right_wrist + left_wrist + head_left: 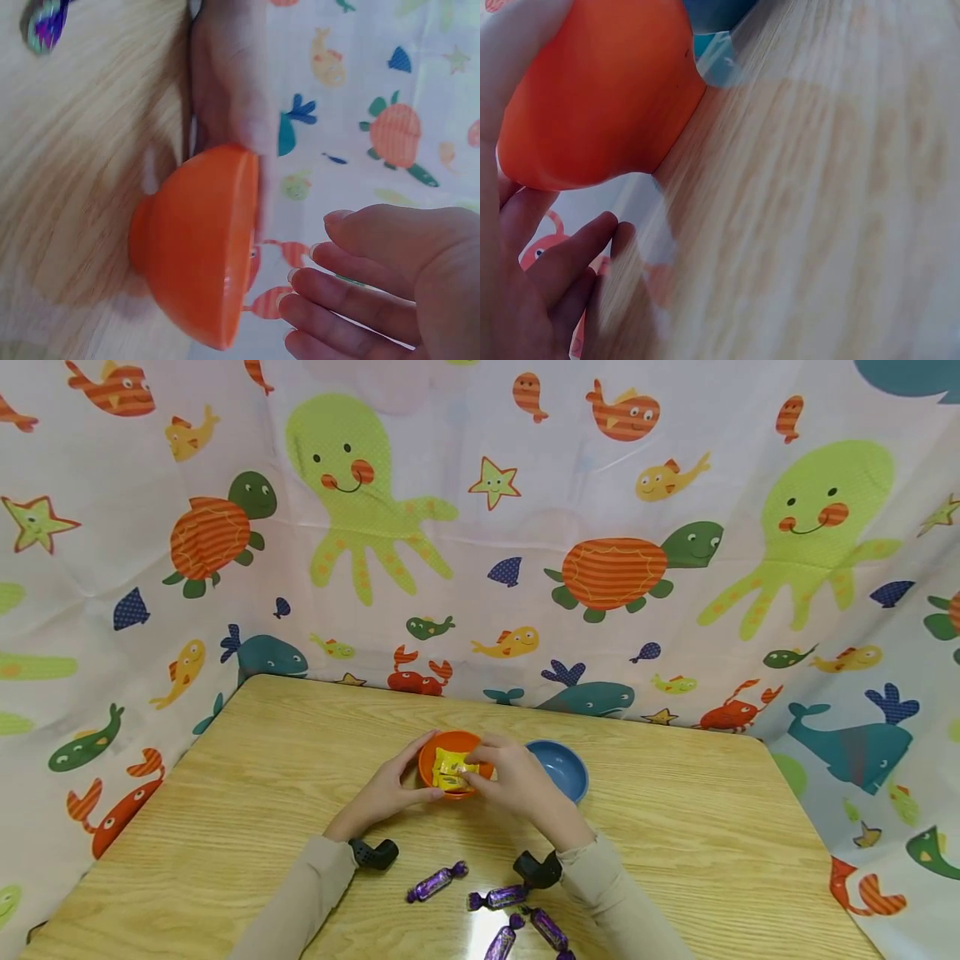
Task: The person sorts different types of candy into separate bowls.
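An orange bowl (425,768) stands on the table, with yellow-wrapped candies (452,762) inside it. My left hand (386,791) holds the bowl from the left, thumb at the near side and fingers round the far side. In the left wrist view, the thumb and fingers lie against the orange bowl (607,97). My right hand (517,778) is over the bowl's right side, its fingertips near the candies. In the right wrist view, this right hand (382,289) has loosely bent fingers beside the rim of the bowl (199,247), and nothing shows between them.
A blue bowl (562,767) stands just right of the orange one, partly behind the right hand. Several purple-wrapped candies (437,882) lie on the near part of the wooden table (300,760). A curtain with sea animals (480,568) hangs behind the table.
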The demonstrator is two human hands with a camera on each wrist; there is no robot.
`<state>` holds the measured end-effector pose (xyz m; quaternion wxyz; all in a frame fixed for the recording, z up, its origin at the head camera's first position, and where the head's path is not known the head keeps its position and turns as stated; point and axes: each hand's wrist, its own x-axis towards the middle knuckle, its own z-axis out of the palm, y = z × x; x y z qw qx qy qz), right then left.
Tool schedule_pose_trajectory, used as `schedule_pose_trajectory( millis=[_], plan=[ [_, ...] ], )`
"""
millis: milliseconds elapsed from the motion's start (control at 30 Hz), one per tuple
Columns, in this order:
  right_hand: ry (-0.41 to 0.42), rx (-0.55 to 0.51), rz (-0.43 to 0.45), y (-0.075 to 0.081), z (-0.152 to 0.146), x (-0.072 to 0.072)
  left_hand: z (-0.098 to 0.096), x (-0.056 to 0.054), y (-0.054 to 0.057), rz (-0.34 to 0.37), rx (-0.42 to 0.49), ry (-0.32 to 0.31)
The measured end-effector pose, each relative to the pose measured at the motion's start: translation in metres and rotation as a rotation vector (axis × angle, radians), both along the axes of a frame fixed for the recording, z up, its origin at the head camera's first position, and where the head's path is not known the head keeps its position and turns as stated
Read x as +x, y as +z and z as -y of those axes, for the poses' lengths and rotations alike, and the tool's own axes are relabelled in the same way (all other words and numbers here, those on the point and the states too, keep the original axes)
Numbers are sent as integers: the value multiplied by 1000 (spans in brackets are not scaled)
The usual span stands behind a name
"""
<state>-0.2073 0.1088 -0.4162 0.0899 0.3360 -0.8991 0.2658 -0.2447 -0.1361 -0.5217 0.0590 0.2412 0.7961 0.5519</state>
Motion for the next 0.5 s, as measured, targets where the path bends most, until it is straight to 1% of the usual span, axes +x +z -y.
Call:
schedule_pose_trajectory(
  millis=[100,267,333,433,500],
  plan=[
    [14,-34,-5,3,-2,10,0,0,1,-6,11,-1],
    [51,-62,-51,4,-4,28,0,0,7,-1,43,-14],
    [72,-68,-54,3,-3,35,2,1,12,18,36,-12],
    [99,-61,-32,-1,-3,44,4,1,22,40,18,-8],
    [120,-47,-17,-4,-2,49,6,-1,30,33,4,-11]
  ],
)
